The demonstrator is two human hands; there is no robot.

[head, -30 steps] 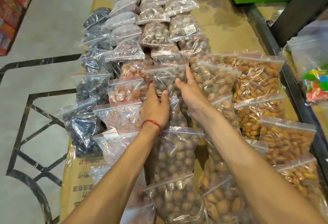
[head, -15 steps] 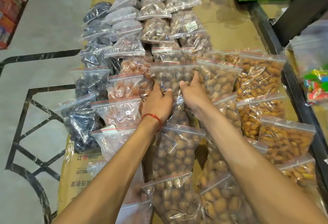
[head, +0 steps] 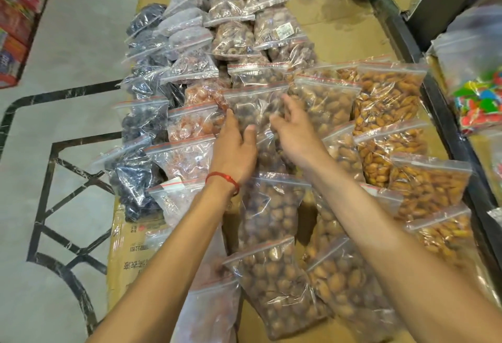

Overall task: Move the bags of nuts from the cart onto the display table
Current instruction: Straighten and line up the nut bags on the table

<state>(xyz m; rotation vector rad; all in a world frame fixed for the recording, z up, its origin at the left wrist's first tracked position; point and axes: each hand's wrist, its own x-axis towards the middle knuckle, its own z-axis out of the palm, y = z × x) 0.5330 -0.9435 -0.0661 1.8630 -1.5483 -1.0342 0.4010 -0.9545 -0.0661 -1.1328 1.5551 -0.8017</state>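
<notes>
Loosened now, our left hand [head: 235, 150] and right hand [head: 294, 132] ease off the nut bag [head: 255, 105] midway between the display table's [head: 342, 30] long edges, fingers loosely spread.

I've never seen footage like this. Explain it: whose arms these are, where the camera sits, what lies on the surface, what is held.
No machine here: these are a person's two bare arms, filmed by one wide-angle camera worn on the head, looking forward and down. The table, covered in cardboard, carries rows of clear zip bags: dark-filled bags on the left, orange-brown kernels on the right. The left hand, with a red wrist string, and the right hand lie with relaxed fingers against one bag of brown nuts in the middle; neither plainly grips it.
</notes>
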